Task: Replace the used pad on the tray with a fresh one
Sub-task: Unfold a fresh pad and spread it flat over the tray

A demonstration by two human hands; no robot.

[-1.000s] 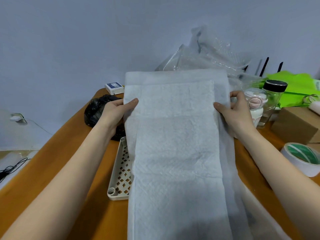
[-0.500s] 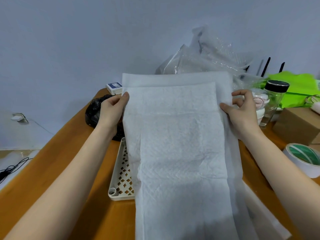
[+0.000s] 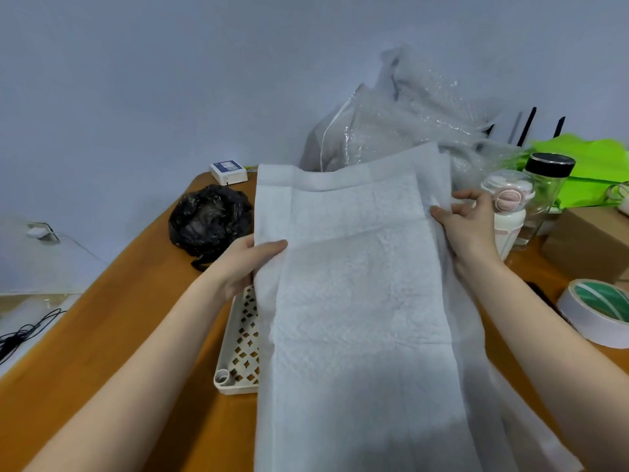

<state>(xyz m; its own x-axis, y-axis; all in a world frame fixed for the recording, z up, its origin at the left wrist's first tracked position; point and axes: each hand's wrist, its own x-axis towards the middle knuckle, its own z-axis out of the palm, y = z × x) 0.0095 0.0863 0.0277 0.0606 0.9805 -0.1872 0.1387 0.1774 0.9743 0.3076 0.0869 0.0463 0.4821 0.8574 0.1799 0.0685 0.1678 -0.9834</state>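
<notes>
A large white absorbent pad [image 3: 357,301] hangs spread out in front of me, held up above the table. My left hand [image 3: 245,264] pinches its left edge, thumb on the front. On the pad's right edge, near the top, my right hand [image 3: 469,223] grips with thumb and fingers. Below the pad lies a cream tray [image 3: 238,349] with a diamond-patterned grid, only its left strip visible. The pad hides the remainder of the tray.
The orange table [image 3: 119,335] holds a crumpled black plastic bag [image 3: 211,223] at the back left, clear plastic packaging [image 3: 401,131] behind, a pink-lidded cup [image 3: 507,206], a glass jar [image 3: 544,189], a cardboard box [image 3: 589,243] and a tape roll [image 3: 599,311] at right.
My left hand slid down the pad's left edge toward me. The pad's top tilted, right corner now higher, and the view shifted slightly.
</notes>
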